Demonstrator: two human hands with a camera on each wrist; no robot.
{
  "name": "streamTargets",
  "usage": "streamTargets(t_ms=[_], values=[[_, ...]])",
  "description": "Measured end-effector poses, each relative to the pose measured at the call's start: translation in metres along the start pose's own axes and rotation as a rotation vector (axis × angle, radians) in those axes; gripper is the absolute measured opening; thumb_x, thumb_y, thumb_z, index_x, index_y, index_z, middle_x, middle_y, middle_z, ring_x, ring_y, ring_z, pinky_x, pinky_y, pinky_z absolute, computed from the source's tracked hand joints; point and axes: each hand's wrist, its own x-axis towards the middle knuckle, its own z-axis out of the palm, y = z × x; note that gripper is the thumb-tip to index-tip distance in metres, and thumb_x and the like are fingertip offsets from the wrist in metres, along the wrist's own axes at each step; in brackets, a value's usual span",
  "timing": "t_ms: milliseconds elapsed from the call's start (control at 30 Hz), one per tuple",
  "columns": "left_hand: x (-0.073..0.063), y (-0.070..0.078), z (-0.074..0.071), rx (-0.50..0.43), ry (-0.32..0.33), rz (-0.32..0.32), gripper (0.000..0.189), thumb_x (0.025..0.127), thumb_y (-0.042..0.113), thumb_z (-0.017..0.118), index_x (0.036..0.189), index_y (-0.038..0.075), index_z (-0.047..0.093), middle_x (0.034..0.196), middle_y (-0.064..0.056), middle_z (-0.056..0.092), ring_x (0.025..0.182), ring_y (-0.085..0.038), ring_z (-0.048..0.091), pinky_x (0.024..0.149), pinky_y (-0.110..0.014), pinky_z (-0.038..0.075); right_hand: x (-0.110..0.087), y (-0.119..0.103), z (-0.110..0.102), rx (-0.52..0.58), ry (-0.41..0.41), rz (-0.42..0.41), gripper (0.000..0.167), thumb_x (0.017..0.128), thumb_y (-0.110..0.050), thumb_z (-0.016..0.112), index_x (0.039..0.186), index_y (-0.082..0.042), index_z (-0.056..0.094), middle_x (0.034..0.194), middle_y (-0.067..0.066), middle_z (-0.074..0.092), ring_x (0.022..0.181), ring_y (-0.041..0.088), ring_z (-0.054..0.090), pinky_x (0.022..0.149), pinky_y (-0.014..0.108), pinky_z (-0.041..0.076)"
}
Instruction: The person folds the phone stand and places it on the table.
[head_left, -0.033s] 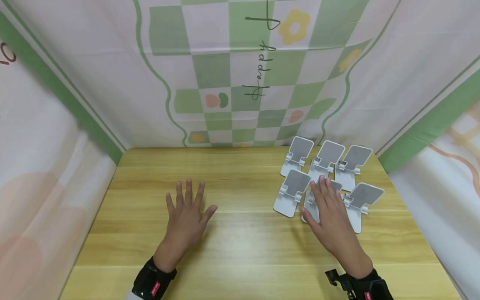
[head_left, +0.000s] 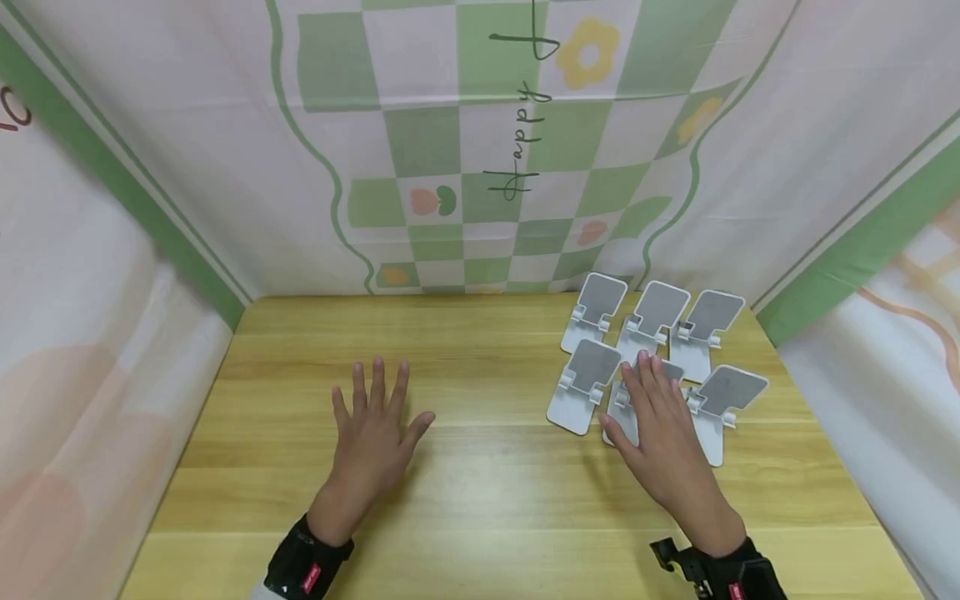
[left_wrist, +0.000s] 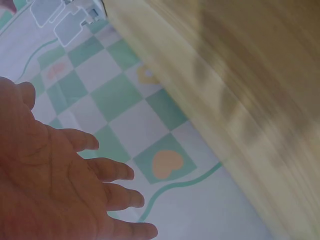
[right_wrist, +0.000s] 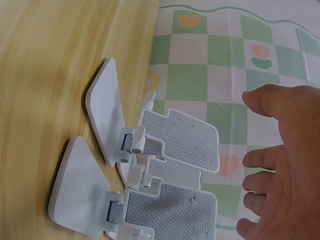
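Several white folding phone stands with grey pads stand in two rows at the right of the table, among them a front-left stand (head_left: 585, 383), a back-middle stand (head_left: 660, 307) and a front-right stand (head_left: 731, 390). My right hand (head_left: 667, 442) is held above the front row, fingers extended, partly hiding the front-middle stand (head_left: 621, 421). In the right wrist view a gap shows between that hand (right_wrist: 292, 165) and the textured pad (right_wrist: 172, 212) of the nearest stand. Over the bare wood at left, my left hand (head_left: 371, 446) spreads its fingers and holds nothing.
The wooden table (head_left: 480, 500) has a back edge that meets a hanging cloth (head_left: 495, 150) with green and white checks. More cloth (head_left: 112, 400) hangs along the left side and the right side. A black strap (head_left: 307, 558) circles each wrist.
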Motion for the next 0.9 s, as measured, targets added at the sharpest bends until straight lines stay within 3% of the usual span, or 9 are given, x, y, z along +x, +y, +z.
streamTargets(t_ms=[100,167,267,367,533,700,900], values=[[-0.001,-0.001,0.001,-0.008,0.003,0.0,0.079,0.105,0.061,0.041,0.165,0.017,0.013,0.171,-0.02,-0.001,0.157,-0.048,-0.004,0.119,-0.077,-0.002,0.005,0.0,0.002,-0.003,0.036,-0.02,0.074,0.099,-0.029,0.066,0.157,0.002,0.033,0.167,0.027,0.021,0.159,0.038,0.013,0.13,0.053,0.008],[-0.001,-0.001,0.001,-0.014,0.009,0.0,0.079,0.105,0.061,0.042,0.165,0.017,0.014,0.171,-0.021,0.002,0.157,-0.049,-0.002,0.119,-0.077,-0.001,0.014,0.0,0.004,-0.013,0.094,-0.058,0.071,0.095,-0.023,0.07,0.153,0.005,0.04,0.163,0.03,0.03,0.155,0.043,0.023,0.127,0.059,0.018],[0.0,-0.001,0.002,-0.014,0.007,-0.005,0.079,0.105,0.061,0.04,0.165,0.018,0.012,0.171,-0.021,0.003,0.157,-0.048,-0.004,0.119,-0.077,-0.001,0.035,0.0,0.006,-0.045,0.187,-0.117,0.065,0.088,-0.011,0.077,0.143,0.011,0.049,0.151,0.034,0.044,0.141,0.05,0.041,0.115,0.065,0.034],[0.0,-0.001,0.004,-0.017,0.002,-0.006,0.078,0.105,0.061,0.039,0.165,0.019,0.012,0.171,-0.02,0.003,0.157,-0.047,-0.005,0.12,-0.076,-0.001,0.059,0.002,0.006,-0.076,0.229,-0.162,0.062,0.084,-0.003,0.081,0.136,0.014,0.053,0.138,0.034,0.054,0.126,0.051,0.051,0.104,0.063,0.042],[0.0,0.0,0.008,-0.035,0.001,0.006,0.077,0.105,0.059,0.042,0.165,0.017,0.015,0.171,-0.02,0.004,0.158,-0.045,0.0,0.123,-0.072,0.002,0.09,0.006,0.004,-0.09,0.145,-0.154,0.044,0.087,-0.002,0.079,0.127,0.009,0.062,0.122,0.026,0.064,0.108,0.045,0.06,0.088,0.054,0.053],[-0.005,-0.002,0.014,-0.037,-0.007,0.006,0.077,0.105,0.057,0.043,0.165,0.016,0.017,0.171,-0.022,0.007,0.159,-0.044,0.002,0.124,-0.069,0.005,0.1,0.007,0.007,-0.105,0.024,-0.071,0.023,0.092,0.002,0.071,0.114,0.007,0.069,0.111,0.024,0.066,0.1,0.042,0.064,0.07,0.051,0.057],[-0.009,-0.003,0.017,-0.084,0.001,0.032,0.074,0.108,0.051,0.043,0.163,0.008,0.019,0.17,-0.024,0.009,0.159,-0.039,0.003,0.129,-0.058,0.011,0.105,0.006,0.007,-0.079,-0.028,-0.02,0.018,0.091,0.006,0.069,0.109,0.006,0.072,0.105,0.024,0.069,0.095,0.041,0.067,0.069,0.05,0.057]])
